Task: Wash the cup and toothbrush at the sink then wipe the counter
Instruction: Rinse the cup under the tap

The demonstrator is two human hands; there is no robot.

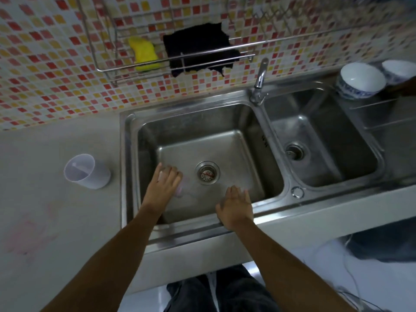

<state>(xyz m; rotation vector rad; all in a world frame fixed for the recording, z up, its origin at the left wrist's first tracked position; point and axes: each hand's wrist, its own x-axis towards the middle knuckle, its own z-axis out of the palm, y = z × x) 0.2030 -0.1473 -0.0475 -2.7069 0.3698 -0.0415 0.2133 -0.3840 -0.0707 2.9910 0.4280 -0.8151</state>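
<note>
I see L hand [165,183] over sink [191,104] basin, grip unclear w/ blur; R hand [235,207] loose, empty; cup [86,172] left of sink.

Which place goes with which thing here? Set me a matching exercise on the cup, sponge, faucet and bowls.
Things: 1 cup; 2 sponge; 3 faucet; 4 bowls.
Places: A in the wall rack; B on the drainboard, right of the sink; C on the counter, left of the sink; D at the sink's back rim, midway along it.
Pairs: 1-C; 2-A; 3-D; 4-B.
</note>
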